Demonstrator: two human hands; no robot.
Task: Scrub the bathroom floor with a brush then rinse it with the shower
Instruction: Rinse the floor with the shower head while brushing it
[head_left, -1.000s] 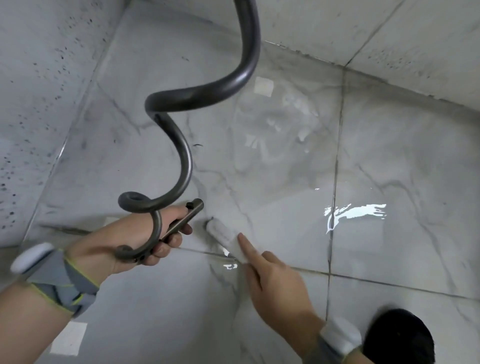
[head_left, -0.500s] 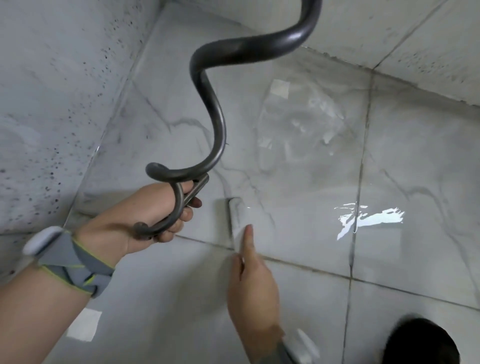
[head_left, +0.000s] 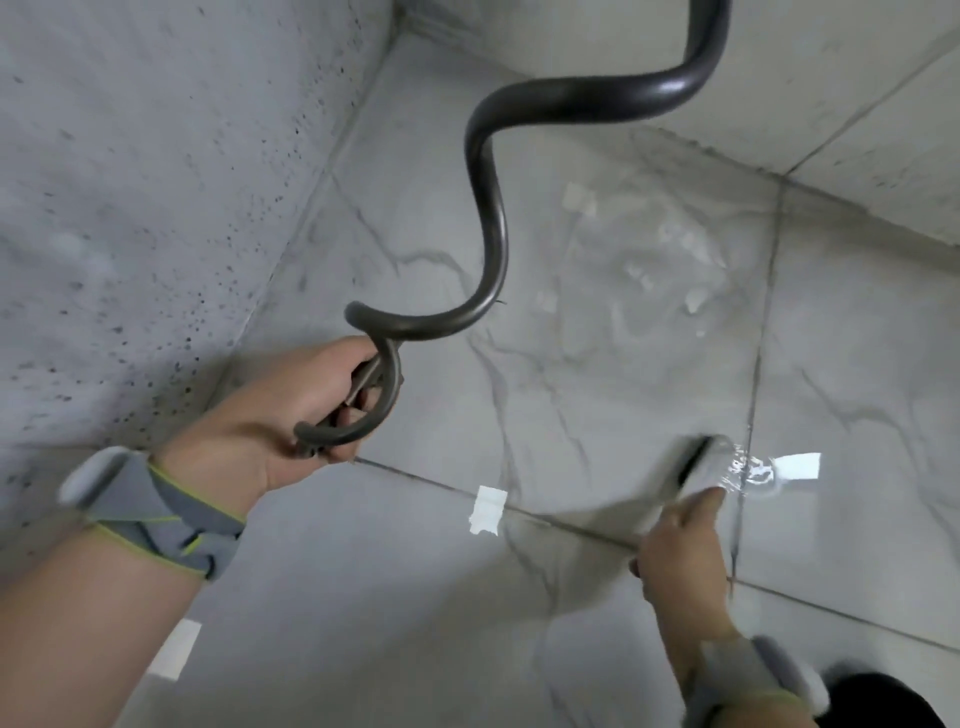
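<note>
The right hand (head_left: 680, 556) grips the brush (head_left: 698, 467), its head now swept rightward past the fingertips onto a wet grout line, away from the left hand (head_left: 280, 415), whose fingers curl around the shower handle and looping hose (head_left: 488, 244); scrubbing continues, rinsing apparently still ahead.

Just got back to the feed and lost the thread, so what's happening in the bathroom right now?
A person is crouched over the grey marble-look floor tiles, scrubbing. The right hand grips a brush, motion-blurred, and works it along a grout line beside a wet, shiny patch. The left hand holds the shower handset with its dark hose looping up out of frame. No water spray is visible from it.
</note>
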